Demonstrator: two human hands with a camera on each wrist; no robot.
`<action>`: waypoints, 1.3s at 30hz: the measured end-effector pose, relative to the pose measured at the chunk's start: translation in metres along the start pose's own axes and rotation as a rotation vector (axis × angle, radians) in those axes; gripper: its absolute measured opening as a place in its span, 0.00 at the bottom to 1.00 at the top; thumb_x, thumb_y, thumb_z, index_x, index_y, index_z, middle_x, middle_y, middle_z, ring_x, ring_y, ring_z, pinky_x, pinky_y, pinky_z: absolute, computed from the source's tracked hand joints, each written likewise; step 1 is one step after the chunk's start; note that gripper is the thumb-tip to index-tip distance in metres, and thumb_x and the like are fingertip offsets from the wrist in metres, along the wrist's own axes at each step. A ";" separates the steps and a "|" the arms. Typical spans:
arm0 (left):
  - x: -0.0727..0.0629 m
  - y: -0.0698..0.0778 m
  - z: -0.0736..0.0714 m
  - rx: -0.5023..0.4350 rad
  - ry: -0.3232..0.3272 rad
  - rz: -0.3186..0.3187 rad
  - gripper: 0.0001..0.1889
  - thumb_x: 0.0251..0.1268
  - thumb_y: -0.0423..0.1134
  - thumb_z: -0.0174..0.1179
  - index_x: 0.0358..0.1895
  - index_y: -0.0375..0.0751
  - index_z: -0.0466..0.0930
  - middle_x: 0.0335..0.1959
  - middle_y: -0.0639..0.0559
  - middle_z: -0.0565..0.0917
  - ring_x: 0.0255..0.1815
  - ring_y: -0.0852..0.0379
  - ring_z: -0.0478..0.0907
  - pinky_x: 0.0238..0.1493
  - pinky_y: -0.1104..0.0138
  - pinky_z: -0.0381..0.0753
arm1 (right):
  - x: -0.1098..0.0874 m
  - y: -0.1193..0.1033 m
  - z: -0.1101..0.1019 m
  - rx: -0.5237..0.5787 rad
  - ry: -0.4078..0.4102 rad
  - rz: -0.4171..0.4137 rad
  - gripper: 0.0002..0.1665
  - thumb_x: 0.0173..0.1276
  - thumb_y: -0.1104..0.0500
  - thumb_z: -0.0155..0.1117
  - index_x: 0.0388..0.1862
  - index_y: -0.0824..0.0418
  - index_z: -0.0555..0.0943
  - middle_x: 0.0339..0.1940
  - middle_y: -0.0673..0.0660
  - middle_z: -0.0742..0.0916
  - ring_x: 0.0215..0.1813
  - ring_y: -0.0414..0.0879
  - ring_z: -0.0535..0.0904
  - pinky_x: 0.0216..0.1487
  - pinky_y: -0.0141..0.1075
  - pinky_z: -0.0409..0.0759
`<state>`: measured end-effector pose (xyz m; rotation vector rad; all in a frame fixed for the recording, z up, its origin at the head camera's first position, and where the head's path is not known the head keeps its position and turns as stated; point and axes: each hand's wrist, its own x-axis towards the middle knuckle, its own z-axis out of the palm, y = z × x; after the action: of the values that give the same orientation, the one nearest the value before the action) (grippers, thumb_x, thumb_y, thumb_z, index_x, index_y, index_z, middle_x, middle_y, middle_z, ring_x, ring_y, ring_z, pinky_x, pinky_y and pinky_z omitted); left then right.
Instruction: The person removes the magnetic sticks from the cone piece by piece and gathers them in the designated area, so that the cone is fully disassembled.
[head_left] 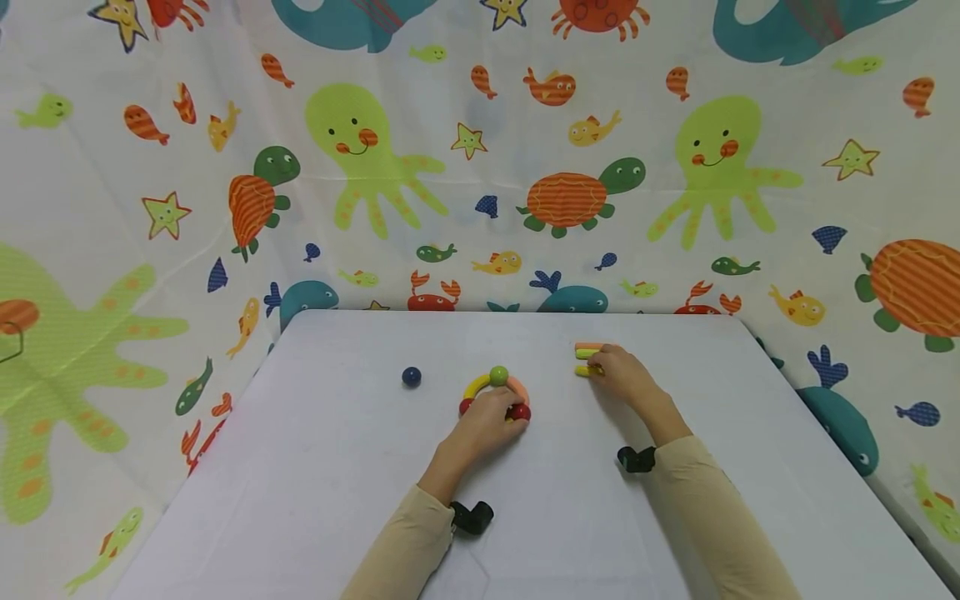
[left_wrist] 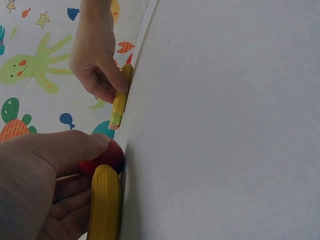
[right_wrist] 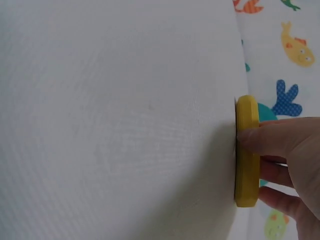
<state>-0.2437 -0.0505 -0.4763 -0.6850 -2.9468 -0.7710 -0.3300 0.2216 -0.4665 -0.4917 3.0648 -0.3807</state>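
My left hand lies over the near side of a ring built from balls and curved pieces. Its thumb and fingers pinch a red ball beside a yellow curved piece. Round the ring's far side run a yellow arc, a green ball and a pink-orange arc; the hand partly covers the near side. At the right, my right hand pinches a yellow stick lying on the table. Just beyond it lie a lime stick and an orange stick.
A dark blue ball sits to the left of the ring. The white table ends at a far edge before a hanging cloth printed with sea animals. Small black devices are worn at both wrists.
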 end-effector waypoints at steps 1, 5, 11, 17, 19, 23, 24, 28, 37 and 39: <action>0.000 0.000 0.000 0.001 0.003 0.002 0.17 0.65 0.44 0.66 0.54 0.41 0.83 0.51 0.49 0.85 0.52 0.53 0.80 0.58 0.60 0.81 | 0.000 0.000 0.000 -0.004 0.004 0.004 0.16 0.69 0.61 0.67 0.53 0.66 0.85 0.56 0.65 0.84 0.60 0.60 0.78 0.68 0.54 0.74; 0.000 0.000 0.000 0.005 0.009 0.008 0.17 0.66 0.44 0.66 0.54 0.40 0.83 0.52 0.49 0.85 0.53 0.51 0.80 0.59 0.59 0.81 | -0.001 0.001 -0.001 -0.020 0.031 0.009 0.15 0.68 0.62 0.67 0.52 0.66 0.85 0.55 0.66 0.83 0.59 0.61 0.78 0.67 0.56 0.74; 0.000 -0.001 0.001 0.007 0.014 0.012 0.16 0.66 0.43 0.66 0.53 0.40 0.83 0.52 0.48 0.85 0.53 0.51 0.80 0.59 0.58 0.80 | 0.000 0.003 -0.002 -0.055 0.104 -0.018 0.12 0.67 0.64 0.69 0.48 0.66 0.86 0.49 0.65 0.85 0.54 0.59 0.79 0.64 0.54 0.77; 0.001 -0.001 0.001 0.008 0.019 0.021 0.16 0.66 0.43 0.66 0.53 0.40 0.84 0.52 0.48 0.85 0.52 0.52 0.80 0.59 0.59 0.81 | 0.002 0.003 -0.002 -0.029 0.137 -0.018 0.10 0.66 0.65 0.69 0.46 0.67 0.86 0.46 0.64 0.84 0.52 0.58 0.78 0.63 0.52 0.78; 0.001 -0.001 0.001 0.005 0.018 0.019 0.16 0.66 0.43 0.65 0.53 0.40 0.83 0.52 0.48 0.85 0.53 0.52 0.80 0.59 0.59 0.81 | 0.003 0.003 -0.001 -0.020 0.143 -0.015 0.10 0.66 0.66 0.68 0.46 0.67 0.86 0.46 0.64 0.84 0.52 0.58 0.78 0.63 0.52 0.78; 0.000 -0.001 0.001 0.003 0.012 0.012 0.16 0.66 0.43 0.66 0.53 0.40 0.83 0.52 0.48 0.85 0.52 0.52 0.80 0.59 0.59 0.81 | 0.004 0.004 0.001 -0.014 0.146 -0.001 0.10 0.67 0.67 0.67 0.46 0.67 0.85 0.46 0.64 0.83 0.53 0.58 0.78 0.63 0.52 0.78; 0.000 -0.001 0.001 0.003 0.013 0.014 0.16 0.66 0.43 0.66 0.53 0.40 0.83 0.52 0.48 0.85 0.52 0.52 0.80 0.59 0.59 0.81 | 0.005 0.004 0.001 -0.012 0.146 0.002 0.10 0.67 0.67 0.67 0.46 0.67 0.85 0.46 0.64 0.83 0.53 0.58 0.78 0.63 0.51 0.78; 0.001 -0.002 0.002 0.010 0.017 0.022 0.16 0.66 0.43 0.66 0.53 0.41 0.83 0.51 0.49 0.85 0.52 0.53 0.80 0.58 0.60 0.81 | 0.008 0.005 0.003 -0.007 0.156 0.001 0.09 0.66 0.68 0.67 0.46 0.68 0.85 0.46 0.64 0.83 0.53 0.58 0.78 0.64 0.51 0.78; 0.001 -0.002 0.002 0.006 0.019 0.018 0.16 0.65 0.43 0.66 0.53 0.40 0.83 0.51 0.48 0.85 0.51 0.53 0.80 0.57 0.60 0.81 | 0.010 0.006 0.004 -0.009 0.166 -0.016 0.10 0.66 0.67 0.68 0.45 0.69 0.85 0.45 0.64 0.84 0.53 0.58 0.78 0.62 0.51 0.79; 0.001 -0.002 0.002 0.006 0.019 0.018 0.16 0.65 0.43 0.66 0.53 0.40 0.83 0.51 0.48 0.85 0.51 0.53 0.80 0.58 0.60 0.81 | 0.009 0.005 0.004 -0.012 0.169 -0.023 0.10 0.66 0.68 0.68 0.46 0.69 0.84 0.46 0.65 0.83 0.53 0.59 0.78 0.62 0.51 0.79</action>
<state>-0.2458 -0.0509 -0.4786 -0.6987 -2.9208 -0.7624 -0.3404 0.2228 -0.4712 -0.5213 3.2283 -0.4265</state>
